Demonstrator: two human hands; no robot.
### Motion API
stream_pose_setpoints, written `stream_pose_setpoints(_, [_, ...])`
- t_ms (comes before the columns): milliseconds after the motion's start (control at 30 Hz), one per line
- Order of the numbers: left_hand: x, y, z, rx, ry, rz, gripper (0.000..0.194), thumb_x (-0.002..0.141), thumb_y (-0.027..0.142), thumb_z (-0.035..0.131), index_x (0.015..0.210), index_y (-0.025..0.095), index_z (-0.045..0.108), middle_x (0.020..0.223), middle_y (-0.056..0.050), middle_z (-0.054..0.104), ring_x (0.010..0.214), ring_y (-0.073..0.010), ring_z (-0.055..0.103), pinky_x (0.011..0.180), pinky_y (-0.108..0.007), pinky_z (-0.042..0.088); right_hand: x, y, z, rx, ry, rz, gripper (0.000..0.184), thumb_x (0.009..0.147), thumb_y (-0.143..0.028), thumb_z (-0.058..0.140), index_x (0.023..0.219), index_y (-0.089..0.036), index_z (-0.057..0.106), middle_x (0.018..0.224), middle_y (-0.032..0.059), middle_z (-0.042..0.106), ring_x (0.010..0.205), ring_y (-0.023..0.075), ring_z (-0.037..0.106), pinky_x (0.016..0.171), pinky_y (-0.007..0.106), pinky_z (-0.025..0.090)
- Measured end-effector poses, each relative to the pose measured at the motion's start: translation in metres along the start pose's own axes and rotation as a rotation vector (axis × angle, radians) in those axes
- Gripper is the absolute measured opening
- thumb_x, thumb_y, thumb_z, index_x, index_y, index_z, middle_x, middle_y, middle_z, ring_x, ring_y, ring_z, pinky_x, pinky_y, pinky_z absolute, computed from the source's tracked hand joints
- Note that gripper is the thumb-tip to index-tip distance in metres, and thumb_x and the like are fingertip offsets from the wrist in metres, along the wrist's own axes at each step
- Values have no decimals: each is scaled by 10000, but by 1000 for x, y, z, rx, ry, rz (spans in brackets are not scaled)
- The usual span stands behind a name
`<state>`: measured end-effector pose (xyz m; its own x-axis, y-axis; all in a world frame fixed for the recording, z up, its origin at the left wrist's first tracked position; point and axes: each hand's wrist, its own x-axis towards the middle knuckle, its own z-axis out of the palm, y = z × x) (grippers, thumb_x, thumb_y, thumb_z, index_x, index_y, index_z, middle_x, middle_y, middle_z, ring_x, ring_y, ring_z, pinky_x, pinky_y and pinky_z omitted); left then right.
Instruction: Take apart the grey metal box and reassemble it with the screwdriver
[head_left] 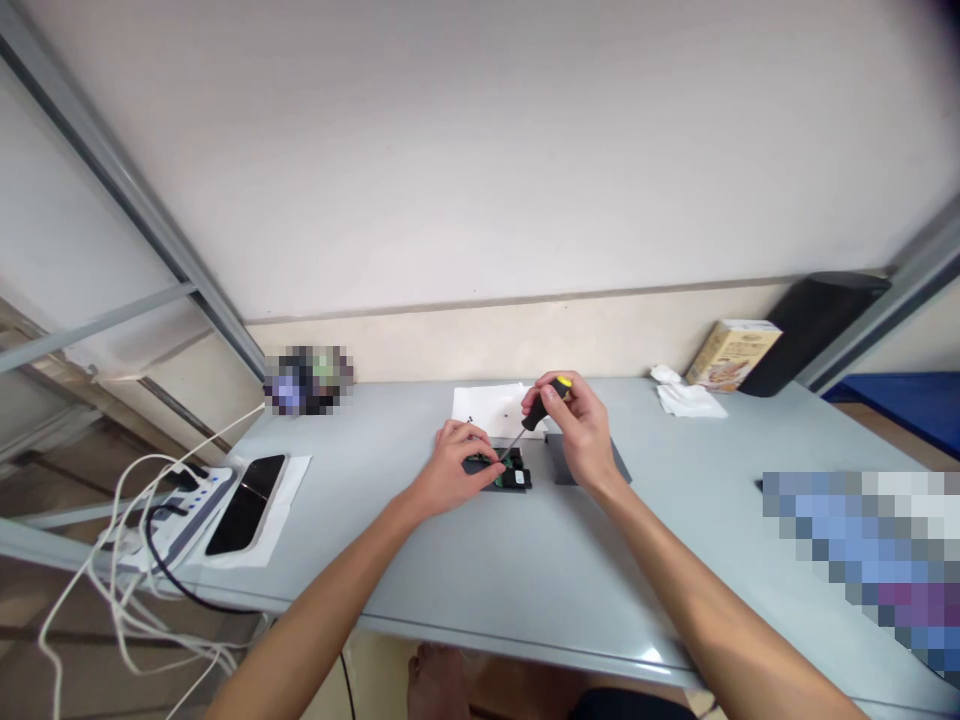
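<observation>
So the screwdriver (535, 414) runs 1 to 7 o'clock, tip down at the board (513, 479), which sits mid-counter (450, 580), long side roughly 9 to 3. Right hand (577, 422) is wrapped around the handle, board off at its 8. Left hand (459, 462) is nearer, right over the board's 9 o'clock end, thumb and forefinger by the tip (can't tell if they're pinching anything).
</observation>
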<state>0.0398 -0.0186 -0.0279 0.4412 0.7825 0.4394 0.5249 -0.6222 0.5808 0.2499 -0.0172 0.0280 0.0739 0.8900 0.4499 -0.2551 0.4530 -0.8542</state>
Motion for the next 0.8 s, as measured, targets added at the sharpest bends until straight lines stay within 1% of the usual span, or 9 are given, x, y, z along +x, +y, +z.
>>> stream_pose_setpoints(133, [0, 0, -1, 6, -16, 12, 53, 912, 274, 785, 874, 251, 755, 1020, -31, 700, 1082, -231, 540, 1068, -439, 423, -1, 0, 0, -9, -11, 12, 279, 934, -500, 724, 963, -239, 628, 790, 13, 661, 713, 176, 612, 673, 335, 533])
stream_pose_setpoints(233, [0, -2, -1, 32, -37, 20, 35, 938, 297, 764, 928, 265, 773, 1027, -34, 706, 1091, -236, 537, 1063, -443, 415, -1, 1, 1, -9, 2, -16, 266, 938, -486, 725, 959, -239, 628, 784, 10, 656, 715, 174, 611, 676, 333, 525])
stream_pose_setpoints(500, [-1, -6, 0, 66, -78, 69, 135, 1011, 335, 670, 1032, 280, 791, 1076, -54, 708, 1116, -246, 515, 1050, -451, 409, -2, 2, 1, -23, 18, -43, 264, 946, -485, 716, 969, -238, 624, 788, 8, 653, 718, 173, 611, 678, 330, 515])
stream_pose_setpoints(800, [0, -2, -2, 96, -83, 33, 160, 1000, 393, 681, 981, 271, 783, 1003, -52, 711, 1098, -250, 520, 1045, -451, 413, -3, -2, 3, -59, 8, -51, 274, 945, -499, 715, 952, -245, 612, 764, 2, 634, 711, 174, 596, 682, 334, 516])
